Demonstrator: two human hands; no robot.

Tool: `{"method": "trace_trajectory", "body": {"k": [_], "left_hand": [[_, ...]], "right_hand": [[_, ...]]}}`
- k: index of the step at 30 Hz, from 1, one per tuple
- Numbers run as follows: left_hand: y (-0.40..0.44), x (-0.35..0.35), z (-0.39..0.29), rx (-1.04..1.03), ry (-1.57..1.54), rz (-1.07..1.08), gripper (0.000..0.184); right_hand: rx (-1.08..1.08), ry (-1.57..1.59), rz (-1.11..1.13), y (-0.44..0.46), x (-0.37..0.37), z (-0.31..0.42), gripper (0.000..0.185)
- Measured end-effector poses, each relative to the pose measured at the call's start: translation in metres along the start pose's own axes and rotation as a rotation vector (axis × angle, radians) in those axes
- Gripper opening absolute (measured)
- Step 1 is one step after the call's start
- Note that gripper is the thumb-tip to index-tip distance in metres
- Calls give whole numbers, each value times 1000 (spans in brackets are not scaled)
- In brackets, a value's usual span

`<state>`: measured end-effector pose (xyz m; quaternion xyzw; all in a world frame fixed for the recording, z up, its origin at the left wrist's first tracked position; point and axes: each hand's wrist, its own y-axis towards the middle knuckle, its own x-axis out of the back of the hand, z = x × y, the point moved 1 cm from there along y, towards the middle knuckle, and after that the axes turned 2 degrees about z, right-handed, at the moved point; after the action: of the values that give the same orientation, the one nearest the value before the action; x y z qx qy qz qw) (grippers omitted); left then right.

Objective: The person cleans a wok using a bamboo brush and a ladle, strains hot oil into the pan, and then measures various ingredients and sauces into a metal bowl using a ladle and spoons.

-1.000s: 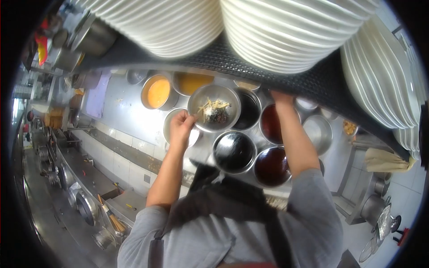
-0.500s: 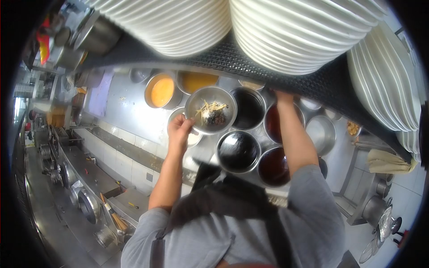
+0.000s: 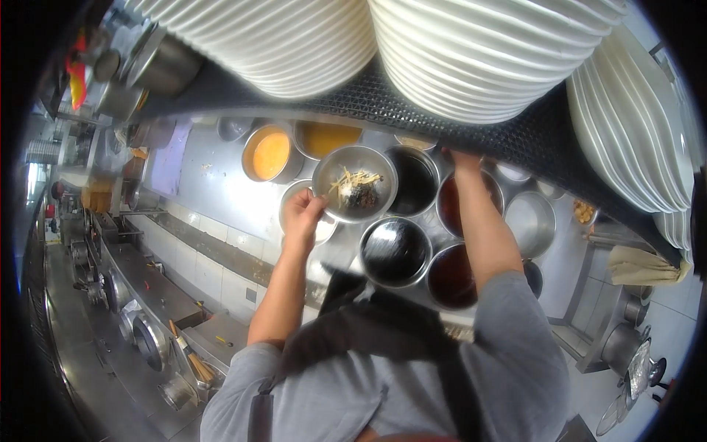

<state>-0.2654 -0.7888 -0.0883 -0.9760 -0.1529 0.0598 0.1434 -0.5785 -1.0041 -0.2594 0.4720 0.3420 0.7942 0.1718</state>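
My left hand (image 3: 303,211) grips the rim of a metal mixing bowl (image 3: 360,158), thumb on the inside edge. The bowl is tilted a little toward me and holds pale yellow strips, white powder and dark bits (image 3: 359,189). It hangs above a pot of white contents (image 3: 324,231) and beside a pot of black liquid (image 3: 411,184). My right hand (image 3: 464,159) reaches past a pot of dark red liquid (image 3: 451,204) to beneath the shelf edge. Its fingers are mostly hidden there, and I cannot see what they touch.
A black mesh shelf (image 3: 471,135) with tall stacks of white plates (image 3: 493,59) overhangs the counter (image 3: 210,184). Around the bowl stand an orange-filled pot (image 3: 270,153), a second black-liquid pot (image 3: 396,251) and another dark red pot (image 3: 451,276). A metal basin (image 3: 530,222) stands on the right.
The bowl in my left hand has shifted slightly right in view. My right hand stays at the shelf edge, its fingers still mostly hidden.
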Motion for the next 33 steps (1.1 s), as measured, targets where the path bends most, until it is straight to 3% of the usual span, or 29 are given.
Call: {"method": "trace_trajectory", "body": {"k": [4, 11, 15, 17, 18, 19, 20, 22, 25, 27, 31, 33], "left_hand": [[1, 1, 4, -7, 17, -6, 21], [18, 1, 12, -24, 32, 8, 20], [25, -18, -1, -36, 77, 71, 17], [31, -29, -4, -27, 69, 107, 16], [32, -36, -7, -24, 66, 127, 16], [31, -50, -12, -41, 89, 129, 23], [30, -57, -13, -34, 87, 151, 23], [28, -70, -13, 1, 75, 167, 22], [15, -75, -13, 18, 59, 248, 20], [9, -72, -11, 44, 18, 296, 19], [0, -75, -5, 62, 49, 325, 20], [0, -79, 0, 66, 49, 321, 20]], "right_hand": [[108, -65, -85, 5, 13, -6, 18], [-246, 117, 121, 13, 55, -19, 17], [-552, 434, 247, 39, 127, 14, 19], [-814, 753, 321, 55, 181, 56, 21], [-910, 1052, 177, 67, 207, 88, 13], [-933, 1006, 265, 70, 226, 98, 14], [-751, 1066, 363, 64, 231, 96, 14], [-569, 996, 195, 49, 251, 101, 16], [-631, 904, 28, 28, 285, 60, 18], [-646, 669, -105, 30, 316, 35, 18], [-797, 361, -182, 24, 343, -28, 21], [-756, 71, -7, 7, 330, -63, 24]]}}
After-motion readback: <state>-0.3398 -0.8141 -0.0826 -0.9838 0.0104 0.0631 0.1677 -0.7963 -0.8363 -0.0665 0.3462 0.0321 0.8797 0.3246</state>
